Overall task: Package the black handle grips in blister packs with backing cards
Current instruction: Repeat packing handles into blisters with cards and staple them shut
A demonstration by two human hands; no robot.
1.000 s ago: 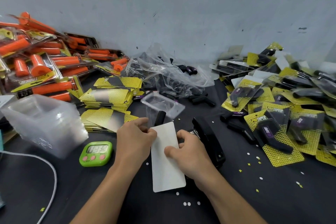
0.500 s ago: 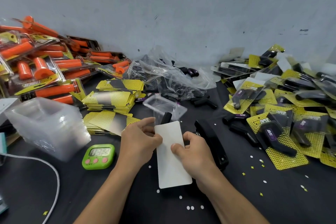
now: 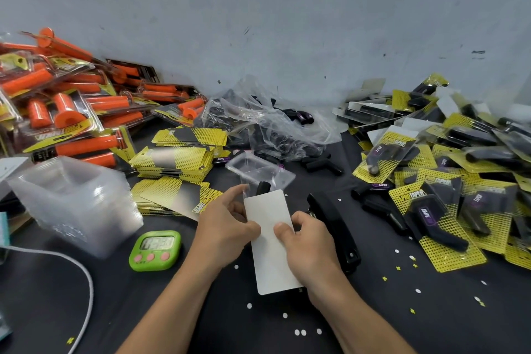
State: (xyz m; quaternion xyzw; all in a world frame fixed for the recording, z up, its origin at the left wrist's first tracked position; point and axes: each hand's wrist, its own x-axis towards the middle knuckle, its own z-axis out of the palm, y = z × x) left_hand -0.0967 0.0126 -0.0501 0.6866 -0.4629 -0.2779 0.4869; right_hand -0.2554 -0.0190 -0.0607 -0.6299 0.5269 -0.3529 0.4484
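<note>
Both hands pinched one white card (image 3: 268, 241) by its edges, left hand (image 3: 227, 227) and right hand (image 3: 309, 247) close together. A black grip (image 3: 263, 187) poked out past its far end. Stapler (image 3: 336, 227) lay just right, green timer (image 3: 155, 250) left, empty blister (image 3: 258, 171) behind, finished packs (image 3: 431, 210) heaped farther right.

Lime-green square digital timer (image 3: 155, 250) with three pink buttons lies flat on the black tabletop (image 3: 402, 319), digits too blurred to read. Long black desk stapler (image 3: 333, 230) lies well to its right, pointing away. Thin white cable (image 3: 86, 282) curves across the front left corner. Small white and yellow paper punch-outs (image 3: 300, 332) are scattered over the front. Heap of clear packs holding orange tubular grips (image 3: 71, 112) sits far left against the scuffed grey wall (image 3: 287, 23).
</note>
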